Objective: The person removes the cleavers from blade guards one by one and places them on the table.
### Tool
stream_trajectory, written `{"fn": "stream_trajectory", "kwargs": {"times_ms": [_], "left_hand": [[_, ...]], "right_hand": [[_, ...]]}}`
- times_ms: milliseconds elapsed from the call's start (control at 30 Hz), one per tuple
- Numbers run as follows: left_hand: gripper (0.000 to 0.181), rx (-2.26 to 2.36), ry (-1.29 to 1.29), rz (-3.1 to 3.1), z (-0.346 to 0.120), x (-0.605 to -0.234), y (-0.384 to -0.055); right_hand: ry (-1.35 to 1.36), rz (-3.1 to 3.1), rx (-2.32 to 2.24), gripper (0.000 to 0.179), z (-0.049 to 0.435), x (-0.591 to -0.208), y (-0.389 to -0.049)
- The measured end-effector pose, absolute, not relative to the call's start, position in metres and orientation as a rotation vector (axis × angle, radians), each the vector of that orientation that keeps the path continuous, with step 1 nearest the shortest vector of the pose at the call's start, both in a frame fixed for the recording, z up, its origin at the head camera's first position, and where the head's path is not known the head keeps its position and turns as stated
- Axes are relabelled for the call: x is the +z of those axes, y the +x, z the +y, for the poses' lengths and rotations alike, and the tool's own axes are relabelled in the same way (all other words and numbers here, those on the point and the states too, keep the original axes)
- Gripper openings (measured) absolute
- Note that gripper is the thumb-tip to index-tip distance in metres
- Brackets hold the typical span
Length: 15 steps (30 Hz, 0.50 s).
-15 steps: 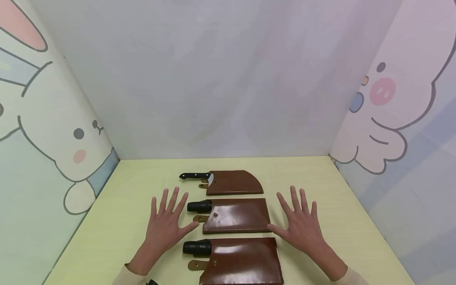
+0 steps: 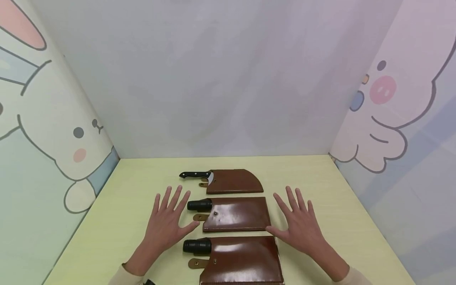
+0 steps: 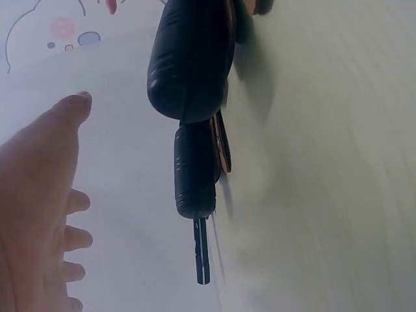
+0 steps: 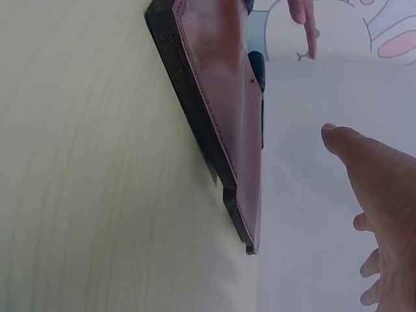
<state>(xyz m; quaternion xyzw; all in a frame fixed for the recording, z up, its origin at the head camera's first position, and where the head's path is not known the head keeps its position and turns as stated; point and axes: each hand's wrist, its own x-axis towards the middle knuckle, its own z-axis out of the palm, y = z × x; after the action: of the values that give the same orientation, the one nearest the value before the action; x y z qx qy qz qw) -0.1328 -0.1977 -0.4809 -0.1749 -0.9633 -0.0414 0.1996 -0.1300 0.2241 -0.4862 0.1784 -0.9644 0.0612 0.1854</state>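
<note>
Three knives in brown leather sheaths lie in a column on the table, handles to the left. The far knife point(image 2: 195, 174) has a slim black riveted handle, a bit of bright blade, and a rounded sheath point(image 2: 233, 181). Nearer are a middle sheath point(image 2: 240, 213) and a front sheath point(image 2: 244, 261), each with a thick black handle sticking out. My left hand point(image 2: 165, 225), fingers spread, hovers left of the handles, its thumb near the middle sheath's strap point(image 2: 200, 217). My right hand point(image 2: 303, 229) is spread too, its thumb overlapping the middle sheath's lower right corner. Neither holds anything.
The pale yellow table point(image 2: 356, 237) meets a plain light back wall point(image 2: 221, 79). Side walls carry cartoon animals, a rabbit point(image 2: 53, 130) on the left and a pink-snouted figure point(image 2: 402, 51) on the right. Snap straps stick out beside the handles.
My right hand has shifted slightly left, its fingers a little closer to the sheaths. The left hand has barely moved, and the sheathed knives lie as before.
</note>
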Motion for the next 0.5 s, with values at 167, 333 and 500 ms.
{"fn": "stream_trajectory", "kwargs": {"times_ms": [167, 333, 500], "left_hand": [[0.097, -0.112, -0.518, -2.714, -0.196, -0.477, -0.127], [0.096, -0.176, -0.563, -2.770, -0.194, -0.472, -0.121], [0.094, -0.267, -0.624, -2.799, -0.192, -0.469, -0.115]], "right_hand": [[0.548, -2.719, 0.198, 0.102, 0.222, -0.483, -0.124], [0.605, -2.722, 0.221, 0.102, 0.218, -0.483, -0.118], [0.670, -2.735, 0.266, 0.103, 0.213, -0.486, -0.110]]}}
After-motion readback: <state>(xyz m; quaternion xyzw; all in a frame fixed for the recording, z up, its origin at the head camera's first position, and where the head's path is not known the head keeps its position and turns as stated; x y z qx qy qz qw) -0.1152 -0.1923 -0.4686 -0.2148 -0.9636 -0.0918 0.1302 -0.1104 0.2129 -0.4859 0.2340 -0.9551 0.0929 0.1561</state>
